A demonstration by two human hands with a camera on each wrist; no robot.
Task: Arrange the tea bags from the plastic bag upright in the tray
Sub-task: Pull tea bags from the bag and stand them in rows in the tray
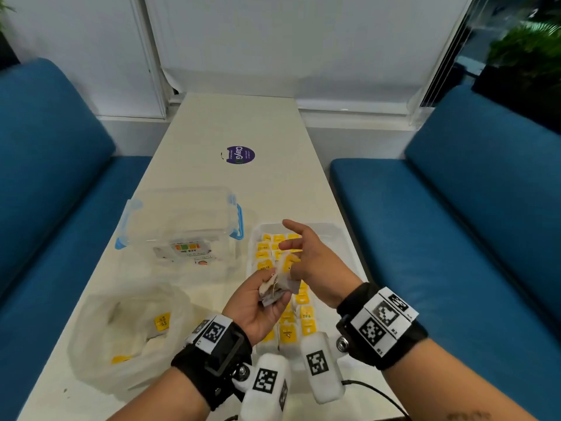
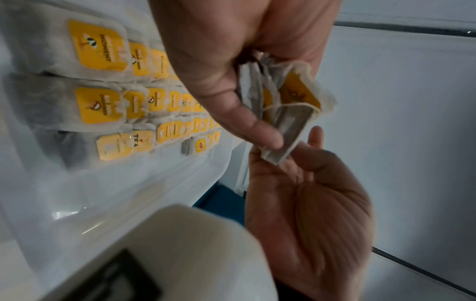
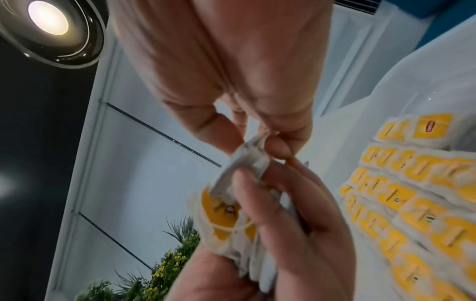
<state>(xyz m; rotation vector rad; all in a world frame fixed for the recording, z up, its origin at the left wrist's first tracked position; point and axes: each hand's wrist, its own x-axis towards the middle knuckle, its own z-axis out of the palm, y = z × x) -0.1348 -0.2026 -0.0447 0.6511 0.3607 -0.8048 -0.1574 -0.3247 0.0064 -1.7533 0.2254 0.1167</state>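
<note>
My left hand [image 1: 264, 302] grips a small bundle of tea bags [image 1: 277, 288] with yellow tags, palm up, just above the tray's near half. My right hand [image 1: 296, 264] pinches the top edge of one tea bag [image 3: 248, 158] in that bundle, with its index finger stretched out. From the left wrist the bundle [image 2: 288, 106] sits between thumb and fingers, with the right palm [image 2: 309, 209] below it. The white tray [image 1: 337, 230] holds several rows of upright tea bags [image 1: 288, 329]. The crumpled plastic bag [image 1: 130, 329] lies at the left with a few tea bags inside.
A clear storage box with blue latches [image 1: 182, 226] stands just left of the tray's far end. A purple round sticker [image 1: 238, 154] lies mid-table. Blue benches flank the narrow table [image 1: 306, 189] on both sides. A cable [image 1: 379, 393] trails at the near edge.
</note>
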